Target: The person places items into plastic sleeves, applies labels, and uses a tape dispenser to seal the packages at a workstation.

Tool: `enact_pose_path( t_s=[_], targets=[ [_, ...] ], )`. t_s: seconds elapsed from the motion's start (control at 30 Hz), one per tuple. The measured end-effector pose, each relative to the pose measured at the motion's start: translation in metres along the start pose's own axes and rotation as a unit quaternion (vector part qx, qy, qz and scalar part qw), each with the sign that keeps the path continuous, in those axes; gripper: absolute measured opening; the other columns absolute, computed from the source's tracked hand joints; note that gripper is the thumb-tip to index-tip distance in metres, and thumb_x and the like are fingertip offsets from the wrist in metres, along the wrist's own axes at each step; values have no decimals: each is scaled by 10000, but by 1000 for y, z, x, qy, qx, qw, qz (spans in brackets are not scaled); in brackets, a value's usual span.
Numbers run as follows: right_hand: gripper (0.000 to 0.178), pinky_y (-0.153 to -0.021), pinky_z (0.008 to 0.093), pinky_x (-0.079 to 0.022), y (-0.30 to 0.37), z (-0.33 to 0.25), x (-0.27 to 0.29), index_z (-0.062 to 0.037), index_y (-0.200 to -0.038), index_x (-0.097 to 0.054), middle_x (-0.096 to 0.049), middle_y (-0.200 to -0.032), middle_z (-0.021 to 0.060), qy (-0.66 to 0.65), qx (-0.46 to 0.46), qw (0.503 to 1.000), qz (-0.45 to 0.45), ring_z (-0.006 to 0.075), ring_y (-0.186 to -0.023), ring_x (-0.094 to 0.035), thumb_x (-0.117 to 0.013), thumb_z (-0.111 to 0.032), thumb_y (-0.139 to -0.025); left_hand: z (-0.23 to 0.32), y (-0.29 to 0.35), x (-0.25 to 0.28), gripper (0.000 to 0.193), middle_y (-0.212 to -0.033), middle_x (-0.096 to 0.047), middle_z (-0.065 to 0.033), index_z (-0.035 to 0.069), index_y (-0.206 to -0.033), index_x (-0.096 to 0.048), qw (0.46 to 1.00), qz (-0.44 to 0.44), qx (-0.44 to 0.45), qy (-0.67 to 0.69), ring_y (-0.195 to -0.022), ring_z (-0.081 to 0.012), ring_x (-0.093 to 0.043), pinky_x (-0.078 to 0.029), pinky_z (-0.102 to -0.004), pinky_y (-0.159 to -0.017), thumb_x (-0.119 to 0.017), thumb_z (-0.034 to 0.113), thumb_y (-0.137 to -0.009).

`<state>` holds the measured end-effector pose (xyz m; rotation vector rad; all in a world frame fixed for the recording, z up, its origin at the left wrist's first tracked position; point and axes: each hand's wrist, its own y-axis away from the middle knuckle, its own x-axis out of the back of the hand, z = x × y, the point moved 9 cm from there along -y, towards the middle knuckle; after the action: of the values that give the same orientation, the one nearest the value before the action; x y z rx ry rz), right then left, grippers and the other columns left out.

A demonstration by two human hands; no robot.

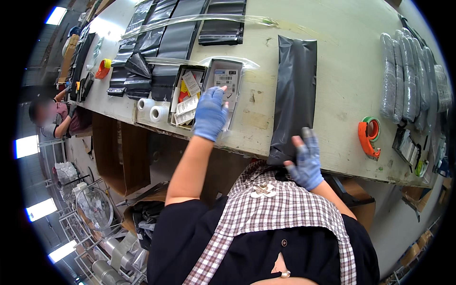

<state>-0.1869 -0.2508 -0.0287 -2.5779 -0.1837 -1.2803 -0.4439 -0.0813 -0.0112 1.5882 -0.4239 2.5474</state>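
My left hand (212,113), in a blue fingertip-less glove, reaches over a grey open box (236,65) in which a stack of white printed labels (225,78) lies. Its fingers are stretched out at the labels, and no label is seen lifted. My right hand (306,160), gloved the same way, lies with spread fingers at the near end of a long black plastic mailing bag (295,90). The bag lies flat and looks filled; what is inside is hidden. Beside the grey box, a dark box (179,78) holds loose paper slips and tags.
Flat black bags (175,40) cover the table's far left, beneath clear plastic strips. Two white rolls (158,113) stand near the edge. An orange tape dispenser (367,140) and several wrapped grey bundles (408,76) lie right. Another person (59,116) works at far left.
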Motion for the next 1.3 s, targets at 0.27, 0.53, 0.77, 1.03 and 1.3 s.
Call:
enact_pose_path(
  t_s=[0.27, 0.53, 0.77, 1.03, 1.3],
  targets=[
    [686, -1191, 587, -143, -8, 9, -34, -277, -1408, -526, -155, -1610, 229, 42, 9, 996, -77, 482, -1477, -110, -757, -412, -776, -23, 2, -43, 331, -1145, -669, -114, 115, -1085, -683, 982, -121, -108, -99, -1018, -321, -636, -540, -396, -872, -769, 149, -767],
    [653, -1166, 585, -216, -11, 2, -31, -244, -1385, -544, -156, -1607, 233, 67, 24, 993, -92, 511, -1453, -151, -738, -427, -789, -52, 9, -28, 97, -753, -682, -97, 83, -802, -713, 992, -96, 84, 7, -701, -305, -649, -523, -369, -656, -772, 159, -790],
    [613, -1071, 461, -366, -48, -15, 26, -79, -1306, -585, -512, -1366, 177, -148, 14, 988, -35, 366, -1253, -474, -699, -479, -855, 16, 44, 88, 126, -828, -701, -59, 95, -882, -735, 977, 211, -1, 11, -723, -220, -659, -528, -323, -647, -789, 132, -774],
    [331, -819, 290, -559, -77, 17, -33, 10, -1174, -627, -705, -1067, 87, -643, -340, 685, 28, 155, -939, -665, -741, -122, -892, 161, 77, 48, 384, -1041, -645, -64, 112, -1132, -679, 972, 120, -193, 62, -904, -225, -624, -520, -343, -817, -779, 184, -769],
    [340, -788, 287, -576, -82, 34, 15, -2, -1166, -636, -714, -1053, 85, -567, -267, 778, 34, 145, -904, -680, -761, -110, -869, 100, 107, -56, 315, -1073, -680, -60, 29, -1155, -592, 648, -195, 283, 680, -941, -102, -627, -497, -244, -844, -708, 156, -891]
  ],
)
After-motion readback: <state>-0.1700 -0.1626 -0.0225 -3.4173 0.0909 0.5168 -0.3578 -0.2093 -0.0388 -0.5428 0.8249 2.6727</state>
